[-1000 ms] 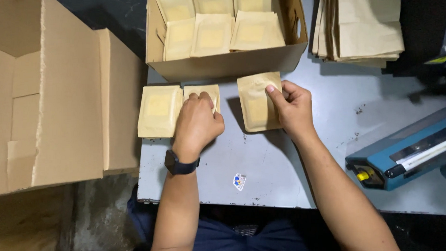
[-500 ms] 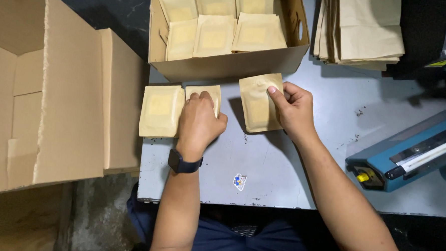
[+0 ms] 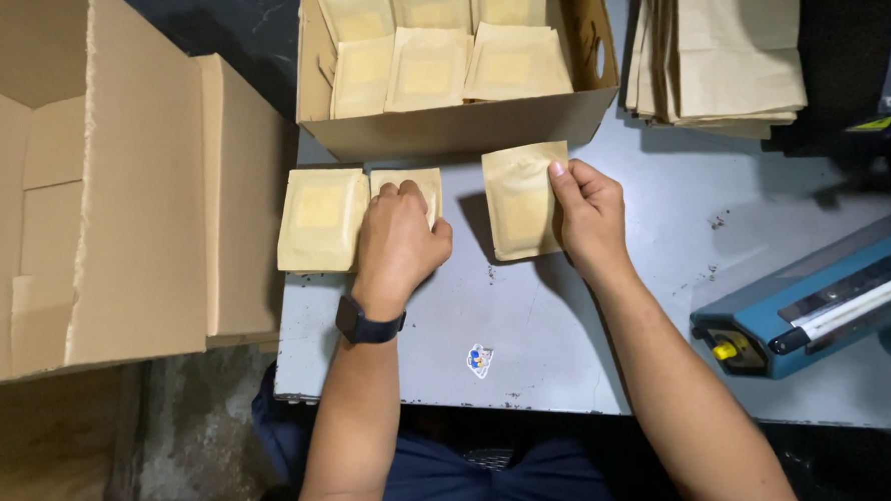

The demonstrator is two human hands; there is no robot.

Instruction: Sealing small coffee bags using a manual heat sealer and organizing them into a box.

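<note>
Three flat brown paper pouches lie on the grey table [image 3: 562, 346] in front of an open cardboard box [image 3: 461, 131] filled with several more. My left hand [image 3: 398, 243], with a dark watch on the wrist, rests fingers-down on the middle pouch [image 3: 420, 182] and covers most of it. The left pouch [image 3: 320, 218] lies beside it, touching my hand's edge. My right hand [image 3: 589, 217] grips the right edge of the third pouch [image 3: 521, 199], thumb on top, with the pouch flat on the table.
A large open cardboard box [image 3: 98, 175] stands left of the table. A stack of brown paper bags [image 3: 724, 57] lies at the back right. A blue heat sealer [image 3: 824, 297] sits at the right edge. A small sticker [image 3: 479, 359] is on the table near me.
None of the pouches has shifted. Both hands stay on the same pouches; only the view moved slightly.
</note>
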